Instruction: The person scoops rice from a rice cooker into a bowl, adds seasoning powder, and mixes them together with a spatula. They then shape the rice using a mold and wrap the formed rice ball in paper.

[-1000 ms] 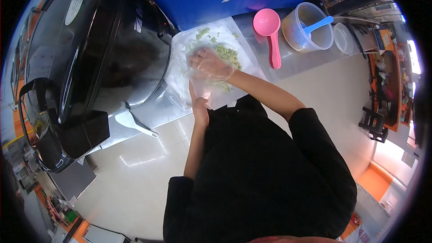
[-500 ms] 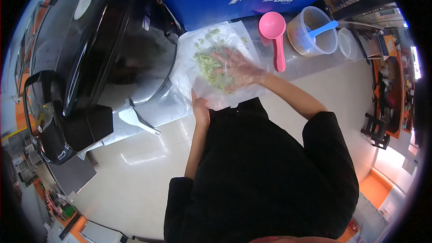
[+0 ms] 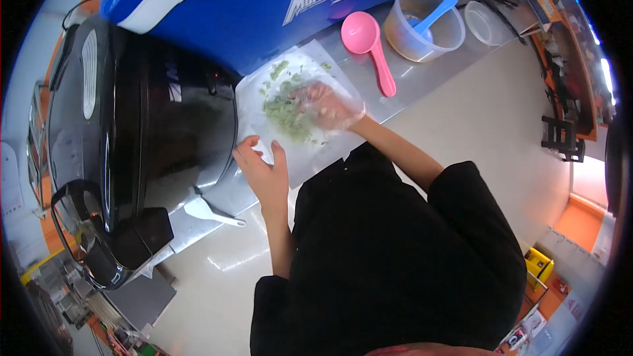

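Chopped green leaves [image 3: 289,117] lie spread on a clear plastic sheet or bag over white paper [image 3: 252,97] on the metal counter. My right hand [image 3: 331,107], in a loose clear plastic glove, is at the right side of the greens. Its fingers are bent together against them; some fingertips are blurred. Bare, my left hand [image 3: 262,170] is at the near left corner of the sheet, thumb and fingers apart, with a bit of the white sheet showing in the gap. I see nothing gripped in it.
A black rice cooker [image 3: 178,118] stands close on the left, a blue cooler [image 3: 250,6] behind. To the right are a pink scoop [image 3: 377,53], a plastic tub [image 3: 402,33] with a blue spoon [image 3: 435,14], and a round lid [image 3: 480,23]. A white rice paddle [image 3: 204,211] lies near the counter edge.
My left hand has moved left, off the sheet's near edge, and its fingers have spread. My right hand's fingers have gone from spread to bent. The camera view has turned and shifted.
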Available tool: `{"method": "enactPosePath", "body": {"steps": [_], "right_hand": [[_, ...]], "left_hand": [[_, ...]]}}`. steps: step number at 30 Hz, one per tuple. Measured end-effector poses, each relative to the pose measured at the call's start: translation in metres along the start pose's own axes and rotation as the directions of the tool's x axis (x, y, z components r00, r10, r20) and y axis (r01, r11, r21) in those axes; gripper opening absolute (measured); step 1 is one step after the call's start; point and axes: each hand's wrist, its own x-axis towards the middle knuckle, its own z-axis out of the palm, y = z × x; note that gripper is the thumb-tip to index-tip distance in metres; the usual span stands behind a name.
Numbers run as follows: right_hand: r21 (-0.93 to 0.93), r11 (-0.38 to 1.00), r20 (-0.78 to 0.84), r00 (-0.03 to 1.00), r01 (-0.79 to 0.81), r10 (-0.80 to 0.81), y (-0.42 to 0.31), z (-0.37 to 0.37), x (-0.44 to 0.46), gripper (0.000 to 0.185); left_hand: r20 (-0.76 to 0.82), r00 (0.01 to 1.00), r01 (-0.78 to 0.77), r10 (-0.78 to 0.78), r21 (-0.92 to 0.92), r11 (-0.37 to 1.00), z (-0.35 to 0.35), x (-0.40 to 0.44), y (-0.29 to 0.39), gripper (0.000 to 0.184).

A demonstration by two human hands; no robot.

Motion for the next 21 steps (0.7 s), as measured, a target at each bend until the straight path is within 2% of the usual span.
{"method": "enactPosePath", "body": {"steps": [1,2,3,4,5,6,8,9,11,13,14,15,17,20,21], "right_hand": [[-0.487,0.865,-0.049,0.984,0.124,-0.169,-0.016,0.0,-0.005,0.055],[-0.851,0.498,-0.01,0.943,0.166,-0.332,-0.033,0.001,-0.009,0.06],[-0.744,0.642,-0.13,0.902,0.186,-0.411,-0.054,0.001,-0.011,0.044],[-0.65,0.744,-0.185,0.919,0.152,-0.348,-0.056,0.004,-0.015,0.045],[-0.546,0.831,-0.215,0.941,0.105,-0.261,-0.051,0.01,-0.022,0.046],[-0.428,0.904,-0.22,0.966,0.029,-0.135,-0.042,0.015,-0.028,0.047],[-0.221,0.968,-0.201,0.977,-0.122,0.077,-0.023,0.021,-0.037,0.049],[-0.123,0.972,-0.187,0.967,-0.199,0.174,-0.018,0.023,-0.041,0.05],[-0.115,0.955,-0.181,0.951,-0.272,0.249,-0.023,0.02,-0.044,0.052],[-0.229,0.924,-0.155,0.948,-0.307,0.276,-0.036,0.013,-0.041,0.054],[-0.418,0.862,-0.114,0.958,-0.288,0.265,-0.044,0.01,-0.04,0.055],[-0.44,0.865,-0.227,0.962,-0.242,0.153,-0.038,0.016,-0.04,0.054],[-0.507,0.847,-0.426,0.901,-0.159,-0.086,-0.007,0.034,-0.04,0.052],[-0.205,0.973,-0.44,0.898,-0.107,0.006,0.029,0.045,-0.034,0.051],[-0.121,0.988,-0.433,0.901,-0.094,0.033,0.037,0.047,-0.031,0.051]], "left_hand": [[-0.108,0.982,-0.144,0.152,0.08,0.986,0.002,0.01,0.012,0.022],[-0.035,0.946,-0.322,0.321,-0.031,0.946,0.016,0.024,0.021,0.02],[0.021,0.874,-0.478,0.486,-0.149,0.866,0.039,0.04,0.032,0.019],[0.3,0.841,-0.498,0.45,0.107,0.86,0.073,0.053,0.041,0.017],[0.407,0.836,-0.431,0.367,0.076,0.899,0.09,0.058,0.07,0.023],[0.507,0.811,-0.478,0.294,0.283,0.831,0.13,0.067,0.07,0.03],[0.59,0.764,-0.561,0.261,0.407,0.721,0.21,0.089,0.049,0.038],[0.592,0.779,-0.53,0.206,0.446,0.721,0.217,0.093,0.055,0.039],[0.583,0.806,-0.464,0.099,0.52,0.717,0.224,0.106,0.069,0.043],[0.56,0.825,-0.359,0.072,0.422,0.833,0.221,0.115,0.07,0.045],[0.556,0.829,-0.304,0.052,0.371,0.877,0.219,0.117,0.068,0.047],[0.56,0.826,-0.284,0.057,0.328,0.901,0.217,0.117,0.067,0.047],[0.565,0.822,-0.242,0.073,0.231,0.942,0.209,0.112,0.07,0.048],[0.555,0.829,-0.236,0.074,0.227,0.945,0.204,0.094,0.091,0.053],[0.508,0.86,-0.238,0.052,0.308,0.921,0.228,0.095,0.084,0.061]]}}
